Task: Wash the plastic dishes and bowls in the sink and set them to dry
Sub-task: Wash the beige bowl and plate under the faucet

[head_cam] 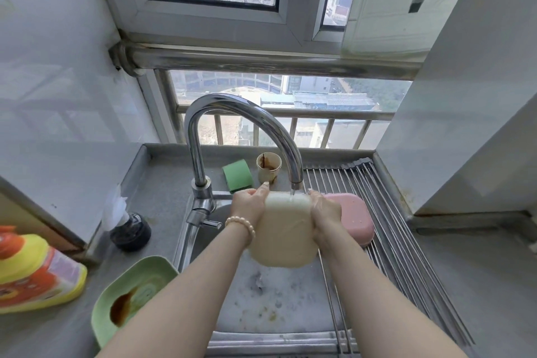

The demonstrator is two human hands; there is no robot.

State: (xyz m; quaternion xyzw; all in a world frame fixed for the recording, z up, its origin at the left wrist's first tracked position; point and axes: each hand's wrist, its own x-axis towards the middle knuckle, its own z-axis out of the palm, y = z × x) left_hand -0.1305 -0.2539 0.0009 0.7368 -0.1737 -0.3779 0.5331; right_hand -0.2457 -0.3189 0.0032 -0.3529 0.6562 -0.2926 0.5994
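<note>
Holding a cream plastic dish [281, 234] over the sink [270, 311], underside toward the camera, directly beneath the spout of the chrome faucet [232, 113], with water running onto its upper edge. Left hand [249, 206] gripping the dish's left edge, fingers curled round the rim and fingertips showing at the top corner; a bead bracelet [240, 226] on that wrist. Right hand [325, 216] wet and clasping the right edge, fingers curled behind the dish. Just behind the right hand, a pink dish [356, 219] lying upside down on the roll-up metal drying rack [386, 229]. At the left rim of the sink, a green dish [130, 296] with brown sauce pooled inside, partly hidden by the left forearm. Behind the faucet, a stained beige cup [268, 167] standing upright beside a green sponge [237, 175]. Farther left on the counter, a yellow-and-orange detergent bottle [35, 270] lying on its side.
</note>
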